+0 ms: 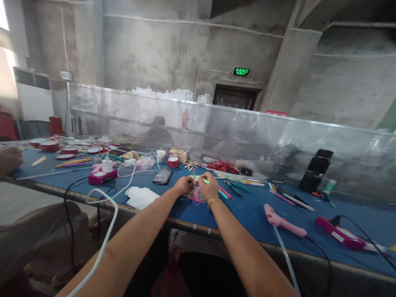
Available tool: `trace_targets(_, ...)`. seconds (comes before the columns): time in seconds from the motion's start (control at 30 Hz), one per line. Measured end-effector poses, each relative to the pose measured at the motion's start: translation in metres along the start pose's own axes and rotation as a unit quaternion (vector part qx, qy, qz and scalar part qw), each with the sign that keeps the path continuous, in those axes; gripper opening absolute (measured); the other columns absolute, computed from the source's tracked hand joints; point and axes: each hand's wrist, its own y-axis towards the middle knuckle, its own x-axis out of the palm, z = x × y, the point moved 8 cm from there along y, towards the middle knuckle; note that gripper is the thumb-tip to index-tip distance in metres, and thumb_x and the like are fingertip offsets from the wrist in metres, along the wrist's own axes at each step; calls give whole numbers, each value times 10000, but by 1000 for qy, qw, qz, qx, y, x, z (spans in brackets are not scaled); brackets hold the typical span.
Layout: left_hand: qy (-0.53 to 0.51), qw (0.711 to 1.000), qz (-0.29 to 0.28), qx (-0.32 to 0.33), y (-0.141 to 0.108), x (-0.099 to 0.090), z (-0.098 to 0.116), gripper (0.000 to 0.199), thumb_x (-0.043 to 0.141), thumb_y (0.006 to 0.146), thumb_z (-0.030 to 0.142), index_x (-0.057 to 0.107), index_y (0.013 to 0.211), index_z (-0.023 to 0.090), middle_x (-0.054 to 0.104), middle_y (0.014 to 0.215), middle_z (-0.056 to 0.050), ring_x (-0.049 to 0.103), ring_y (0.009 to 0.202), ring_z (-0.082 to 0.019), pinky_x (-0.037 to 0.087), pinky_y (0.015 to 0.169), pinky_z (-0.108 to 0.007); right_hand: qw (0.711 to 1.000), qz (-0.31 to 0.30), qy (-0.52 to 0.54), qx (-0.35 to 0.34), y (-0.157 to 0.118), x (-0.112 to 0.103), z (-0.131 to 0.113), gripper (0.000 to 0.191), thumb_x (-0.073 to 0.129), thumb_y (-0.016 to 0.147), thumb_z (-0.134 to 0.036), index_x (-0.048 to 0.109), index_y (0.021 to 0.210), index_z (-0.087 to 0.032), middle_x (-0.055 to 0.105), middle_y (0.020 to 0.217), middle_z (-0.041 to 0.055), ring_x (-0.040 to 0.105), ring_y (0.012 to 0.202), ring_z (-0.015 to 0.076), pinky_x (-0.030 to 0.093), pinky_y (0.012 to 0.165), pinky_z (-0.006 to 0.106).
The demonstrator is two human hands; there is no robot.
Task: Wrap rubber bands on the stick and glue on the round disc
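At the table's front edge my left hand (185, 185) is closed, its fingertips at the foot of a thin upright red-tipped stick (194, 171). My right hand (209, 187), with a gold bracelet on the wrist, pinches a lime-green pen-like stick (204, 180) that slants out past the fingers. Both hands nearly meet over a small heap of thin multicoloured loops (196, 196), which look like rubber bands. Just right of my right hand lie a red stick (225, 192) and a teal stick (222, 194). The fingertips are too small to make out fully.
Green-handled pliers (236, 187) lie to the right, with a pink glue gun (284, 222) and a purple power strip (340, 234) beyond. Left are a white cloth (141, 198), a white cable (114, 216) and another purple strip (100, 176). Another person's hand (10, 161) shows far left.
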Motion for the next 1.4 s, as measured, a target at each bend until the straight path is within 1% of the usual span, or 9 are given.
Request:
trace_targets(0.17, -3, 1000, -1, 5, 3, 2, -3, 195, 596, 717, 316, 643, 651, 138, 543, 555, 35, 445, 555, -94, 320, 527, -208, 1000, -17, 10, 6, 0, 4, 2, 151, 511, 760, -333, 505, 651, -228, 593, 637, -15, 524, 622, 165, 372, 608, 260)
trace_targets(0.3, -16, 1000, 1, 2, 6, 5, -7, 226, 607, 708, 355, 636, 646, 140, 525, 539, 38, 424, 541, -90, 312, 513, -205, 1000, 5, -2, 10, 0, -2, 1, 131, 503, 751, -308, 496, 646, -230, 595, 641, -11, 530, 637, 174, 368, 622, 270)
trace_targets(0.4, -3, 1000, 10, 8, 8, 5, -8, 230, 612, 707, 350, 626, 619, 138, 501, 523, 40, 394, 528, -87, 298, 507, -210, 1000, -6, 6, 6, 0, -1, 0, 128, 502, 755, -315, 510, 660, -229, 604, 654, -11, 542, 649, 174, 375, 634, 271)
trace_targets(0.67, -25, 1000, -1, -1, 8, 6, -9, 219, 641, 689, 357, 678, 687, 142, 581, 588, 23, 470, 578, -101, 370, 567, -209, 1000, 1, 5, 18, 1, -4, 2, 124, 501, 753, -314, 506, 663, -228, 602, 652, -13, 548, 655, 177, 384, 654, 276)
trace_targets(0.8, -28, 1000, 7, -5, 8, 5, -11, 221, 655, 677, 360, 677, 680, 140, 582, 579, 21, 482, 585, -105, 387, 575, -208, 1000, -13, 13, 9, 1, -1, 0, 127, 509, 758, -317, 526, 672, -226, 616, 674, -11, 556, 669, 174, 388, 665, 273)
trace_targets(1.0, -43, 999, 7, -12, 9, 6, -13, 226, 657, 666, 368, 679, 680, 143, 565, 551, 27, 478, 565, -106, 396, 563, -211, 1000, 1, 11, 13, 1, -4, 0, 131, 503, 756, -318, 513, 664, -225, 600, 662, -14, 544, 657, 171, 381, 650, 272)
trace_targets(1.1, -40, 999, 10, -9, 9, 6, -13, 221, 654, 664, 363, 674, 661, 143, 558, 544, 28, 472, 561, -107, 394, 563, -217, 1000, -15, 14, 5, 1, -1, -1, 133, 506, 757, -323, 522, 670, -224, 605, 668, -13, 544, 663, 171, 384, 658, 272)
trace_targets(1.27, -43, 999, 11, -2, 9, 5, -12, 213, 647, 668, 351, 670, 654, 140, 562, 551, 24, 467, 568, -105, 367, 543, -209, 1000, 6, -3, 18, 1, -3, 3, 135, 501, 757, -323, 509, 663, -227, 597, 656, -11, 533, 653, 175, 374, 645, 275)
trace_targets(1.4, -48, 999, 13, -6, 9, 6, -14, 228, 653, 660, 361, 657, 635, 134, 546, 531, 28, 452, 555, -102, 361, 536, -211, 1000, -10, 12, -2, 1, 1, 2, 126, 505, 755, -317, 520, 672, -223, 602, 669, -11, 539, 665, 171, 384, 661, 271)
